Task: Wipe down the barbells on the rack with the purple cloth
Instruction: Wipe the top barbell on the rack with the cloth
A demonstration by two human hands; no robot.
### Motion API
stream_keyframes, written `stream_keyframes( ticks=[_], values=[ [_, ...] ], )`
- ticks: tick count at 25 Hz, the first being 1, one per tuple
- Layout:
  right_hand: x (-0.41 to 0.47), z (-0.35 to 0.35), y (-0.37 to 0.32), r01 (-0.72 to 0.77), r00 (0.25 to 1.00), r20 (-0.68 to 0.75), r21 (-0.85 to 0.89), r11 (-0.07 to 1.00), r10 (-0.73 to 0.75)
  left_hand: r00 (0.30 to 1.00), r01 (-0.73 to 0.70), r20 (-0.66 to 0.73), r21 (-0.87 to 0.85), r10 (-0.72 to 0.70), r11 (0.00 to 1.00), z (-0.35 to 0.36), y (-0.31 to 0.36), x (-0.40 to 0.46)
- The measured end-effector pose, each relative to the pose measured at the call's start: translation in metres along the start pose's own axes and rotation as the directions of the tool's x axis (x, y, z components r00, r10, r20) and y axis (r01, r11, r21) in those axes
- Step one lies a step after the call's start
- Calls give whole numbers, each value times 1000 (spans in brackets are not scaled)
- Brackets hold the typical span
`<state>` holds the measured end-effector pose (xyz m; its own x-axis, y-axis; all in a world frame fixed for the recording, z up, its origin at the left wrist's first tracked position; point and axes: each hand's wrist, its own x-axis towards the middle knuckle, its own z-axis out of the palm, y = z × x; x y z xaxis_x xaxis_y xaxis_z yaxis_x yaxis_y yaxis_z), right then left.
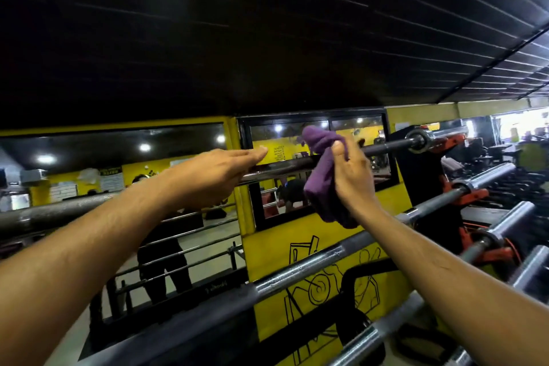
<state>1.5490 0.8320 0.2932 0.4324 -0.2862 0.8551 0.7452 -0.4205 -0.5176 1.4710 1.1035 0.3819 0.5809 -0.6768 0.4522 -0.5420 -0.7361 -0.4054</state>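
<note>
The top barbell point(279, 168) runs across the view from lower left to upper right on the rack point(472, 196). My right hand point(353, 175) grips the purple cloth point(322, 184), which is wrapped over that bar and hangs below it. My left hand point(214, 175) rests on the same bar to the left of the cloth; its fingers reach forward, and how they lie on the bar is hidden. Lower barbells point(297, 270) lie in a stepped row beneath.
A yellow wall point(276, 249) with mirrors stands right behind the bars. Red and black rack hooks point(448, 142) hold the bar sleeves at the right. A black curved bar point(350, 276) sits below. More gym equipment stands at the far right.
</note>
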Motion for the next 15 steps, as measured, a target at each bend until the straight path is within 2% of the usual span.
stream_keyframes(
  ticks=[1,2,3,4,5,6,8,9,10,12,13,15],
  values=[
    [-3,-7,-3,-101,989,-94,153,983,116,1000,-2,-24,-7,2,1000,-6,-6,-10],
    [-7,-14,-8,-192,954,-154,349,917,258,1000,1,-31,0,-1,1000,-13,-12,-24],
    [-11,-20,-14,-263,907,-157,513,817,390,1000,13,-16,17,-13,1000,-19,-19,-42],
    [-16,-24,-21,-301,873,-140,597,743,467,999,28,17,40,-29,999,-22,-23,-61],
    [-19,-22,-26,-297,871,-157,587,753,466,998,38,50,68,-41,997,-25,-26,-80],
    [-24,-17,-34,-243,899,-201,510,826,388,997,33,72,101,-40,994,-26,-28,-97],
    [-25,-1,-45,10,953,-300,187,982,47,995,36,83,141,-48,989,-29,-34,-123],
    [-18,10,-43,136,958,-257,16,991,-127,995,58,67,139,-68,989,-32,-37,-133],
    [-8,23,-45,205,968,-122,-119,972,-219,995,82,46,143,-89,986,-36,-43,-144],
    [6,49,-54,261,956,229,-374,890,-184,989,138,26,162,-144,977,-46,-50,-163],
    [9,56,-59,271,940,316,-471,839,-126,985,162,32,158,-169,974,-50,-52,-171],
    [12,64,-67,264,935,344,-530,806,-80,978,199,36,146,-207,969,-50,-55,-180]
  ],
)
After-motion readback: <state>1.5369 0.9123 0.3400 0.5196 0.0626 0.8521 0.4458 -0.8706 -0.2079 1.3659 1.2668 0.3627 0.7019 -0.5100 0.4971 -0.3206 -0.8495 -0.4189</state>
